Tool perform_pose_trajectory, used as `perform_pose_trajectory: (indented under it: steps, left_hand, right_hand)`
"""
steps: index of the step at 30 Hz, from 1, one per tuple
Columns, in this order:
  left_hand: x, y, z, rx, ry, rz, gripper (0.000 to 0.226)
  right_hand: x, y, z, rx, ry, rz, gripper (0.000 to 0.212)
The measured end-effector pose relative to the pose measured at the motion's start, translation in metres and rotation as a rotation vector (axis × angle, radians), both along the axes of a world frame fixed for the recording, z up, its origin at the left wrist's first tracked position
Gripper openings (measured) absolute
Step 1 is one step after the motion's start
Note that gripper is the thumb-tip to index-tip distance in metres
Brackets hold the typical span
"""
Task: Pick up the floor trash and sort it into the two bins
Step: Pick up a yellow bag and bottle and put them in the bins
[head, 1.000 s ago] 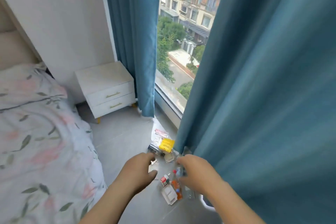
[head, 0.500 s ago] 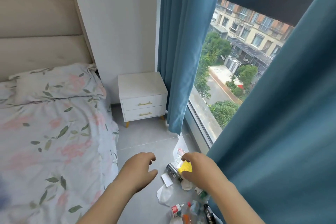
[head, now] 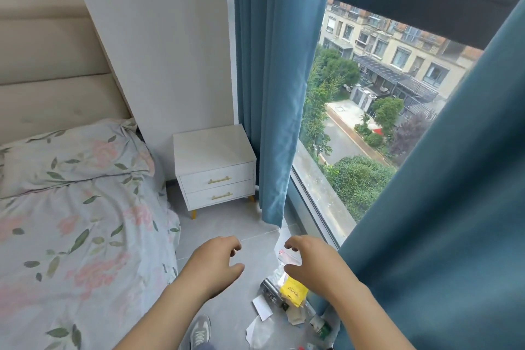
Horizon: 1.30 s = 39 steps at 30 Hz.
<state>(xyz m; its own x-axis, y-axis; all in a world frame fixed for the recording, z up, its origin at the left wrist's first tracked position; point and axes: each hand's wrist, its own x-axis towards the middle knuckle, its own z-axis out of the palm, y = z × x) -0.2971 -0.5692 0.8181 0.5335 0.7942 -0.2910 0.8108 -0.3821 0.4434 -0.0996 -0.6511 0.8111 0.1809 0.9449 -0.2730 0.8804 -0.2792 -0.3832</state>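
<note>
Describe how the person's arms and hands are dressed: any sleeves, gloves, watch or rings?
The left hand and right hand wear no gloves. No watch, bracelet or ring is visible, and no sleeve shows before the frame's edge. A grey sneaker shows at the bottom.

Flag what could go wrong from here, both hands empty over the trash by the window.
1. The clear bag below the right hand is see-through on grey floor; a grip may catch only a corner.
2. The yellow packet overlaps the dark can and paper scraps; lifting one could drag others and mix the sorting.
3. The curtain drapes against the pile's edge and may hide pieces.
</note>
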Motion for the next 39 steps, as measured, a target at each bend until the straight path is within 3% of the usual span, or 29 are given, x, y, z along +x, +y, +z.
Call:
perform_pose_trajectory:
  steps: [11,20,39]
  left_hand:
    - [0.026,0.156,-0.024,-0.058,0.044,-0.144,0.039]
    - [0.060,0.293,-0.031,-0.060,0.095,-0.411,0.037]
    - [0.246,0.364,-0.047,-0.060,0.121,-0.852,0.033]
  right_hand:
    - [0.014,0.116,-0.022,-0.096,-0.006,-0.148,0.045]
    - [0.015,0.201,-0.029,-0.170,0.073,-0.471,0.043]
    - [0.111,0.225,-0.060,-0.204,0.195,-0.994,0.043]
